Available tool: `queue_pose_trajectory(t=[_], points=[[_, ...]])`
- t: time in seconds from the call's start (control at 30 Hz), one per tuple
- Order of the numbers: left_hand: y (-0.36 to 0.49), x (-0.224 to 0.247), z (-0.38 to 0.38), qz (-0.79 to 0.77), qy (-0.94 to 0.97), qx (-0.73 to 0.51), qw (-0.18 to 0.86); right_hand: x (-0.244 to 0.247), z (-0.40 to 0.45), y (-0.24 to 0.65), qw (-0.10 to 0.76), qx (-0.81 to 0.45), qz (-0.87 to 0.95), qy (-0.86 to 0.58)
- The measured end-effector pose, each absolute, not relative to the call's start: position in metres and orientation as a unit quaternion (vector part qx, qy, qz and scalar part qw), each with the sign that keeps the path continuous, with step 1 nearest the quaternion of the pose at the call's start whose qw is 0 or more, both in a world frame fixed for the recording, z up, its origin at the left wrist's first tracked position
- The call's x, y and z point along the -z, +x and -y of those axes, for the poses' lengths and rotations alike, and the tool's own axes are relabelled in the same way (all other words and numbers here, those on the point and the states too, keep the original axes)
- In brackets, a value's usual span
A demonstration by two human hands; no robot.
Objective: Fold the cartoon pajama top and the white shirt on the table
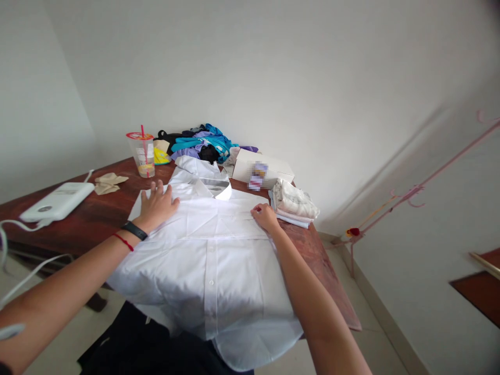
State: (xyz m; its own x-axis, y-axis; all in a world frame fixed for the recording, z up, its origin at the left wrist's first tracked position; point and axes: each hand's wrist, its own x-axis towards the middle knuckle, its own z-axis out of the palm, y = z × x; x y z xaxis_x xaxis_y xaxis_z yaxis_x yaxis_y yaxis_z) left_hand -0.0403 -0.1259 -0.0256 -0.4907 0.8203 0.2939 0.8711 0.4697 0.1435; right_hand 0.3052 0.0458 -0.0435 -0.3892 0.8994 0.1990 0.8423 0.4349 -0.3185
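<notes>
A white button-up shirt (234,265) lies front up across the table, its collar pointing away from me and its hem hanging over the near edge. My left hand (158,205), with a black band and a red string at the wrist, rests on the shirt's left shoulder area with its fingers spread. On the opposite side, my right hand (265,216) has its fingers curled together at the shirt's right edge, pinching the fabric. Creases run across the chest of the shirt. Part of another white cloth piece shows behind the collar.
On the wooden table (312,255) stand a plastic cup (144,156) with a straw, a white power bank (58,200) with a cable, and a beige cloth (109,183). Heaped clothes (207,140), a white box (269,169) and folded clothes (295,203) lie behind. A pink rack (410,192) stands right.
</notes>
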Motion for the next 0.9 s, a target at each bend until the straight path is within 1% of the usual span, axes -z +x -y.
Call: queue_pose_trajectory(t=[0.1,0.2,0.27,0.4,0.5,0.6,0.9], points=[[-0.006,0.005,0.117,0.812,-0.571,0.103,0.062,0.042,-0.041,0.303,0.166,-0.071,0.820,-0.543],[0.039,-0.011,0.102,0.657,-0.750,0.075,-0.018,0.039,-0.036,0.301,0.156,-0.057,0.809,-0.563],[0.068,-0.013,0.091,0.601,-0.795,0.075,-0.034,0.036,-0.033,0.301,0.141,-0.049,0.800,-0.581],[0.104,0.007,0.072,0.583,-0.803,0.118,-0.005,0.035,-0.029,0.300,0.119,-0.044,0.776,-0.618],[0.106,0.034,0.068,0.557,-0.817,0.148,0.009,0.037,-0.031,0.301,0.113,-0.044,0.773,-0.623],[0.100,0.055,0.069,0.528,-0.836,0.147,-0.008,0.039,-0.032,0.301,0.106,-0.041,0.779,-0.617],[0.101,0.066,0.069,0.534,-0.829,0.159,-0.036,0.038,-0.026,0.299,0.116,-0.023,0.758,-0.642]])
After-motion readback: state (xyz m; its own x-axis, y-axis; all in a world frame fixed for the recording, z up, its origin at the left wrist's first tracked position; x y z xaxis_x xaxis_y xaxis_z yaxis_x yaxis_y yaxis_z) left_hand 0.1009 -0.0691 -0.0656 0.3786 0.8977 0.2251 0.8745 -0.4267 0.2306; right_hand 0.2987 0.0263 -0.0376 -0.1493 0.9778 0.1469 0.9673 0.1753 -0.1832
